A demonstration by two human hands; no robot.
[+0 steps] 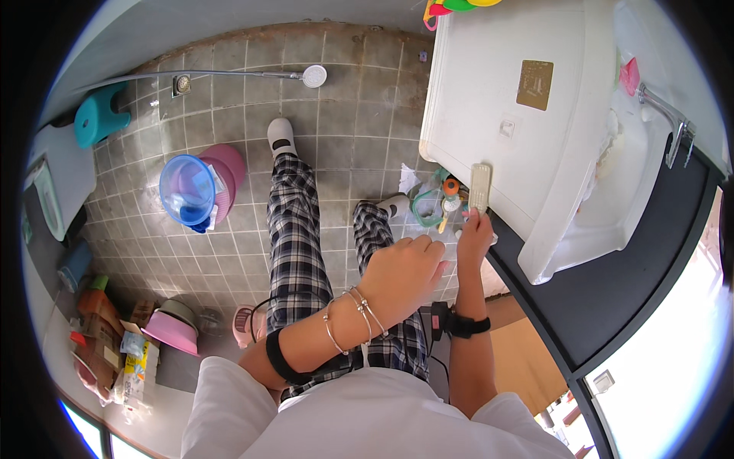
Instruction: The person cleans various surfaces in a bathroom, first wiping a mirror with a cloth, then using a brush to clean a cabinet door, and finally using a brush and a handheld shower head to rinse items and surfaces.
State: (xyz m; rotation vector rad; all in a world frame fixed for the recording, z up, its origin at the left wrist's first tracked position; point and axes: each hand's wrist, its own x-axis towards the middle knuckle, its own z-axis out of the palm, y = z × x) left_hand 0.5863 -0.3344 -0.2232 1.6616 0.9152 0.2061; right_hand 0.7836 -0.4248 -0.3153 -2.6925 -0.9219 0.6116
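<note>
A pale oblong plastic item (480,186), perhaps a scrub brush, is pinched at its lower end by my right hand (475,236), beside the white washbasin cabinet. My left hand (403,274), with silver bracelets at the wrist, is held over my lap with curled fingers; its palm is hidden. Near my right hand on the floor are an orange-capped bottle (451,187), a green looped plastic thing (427,207) and a crumpled white paper or wrapper (408,178).
The white cabinet (487,86) and basin (625,224) with a chrome faucet (679,123) stand at right. A shower head (315,76) lies over the tiles. At left are a pink bucket (232,172), a blue basin (187,189), a teal stool (97,117) and stacked boxes (103,333).
</note>
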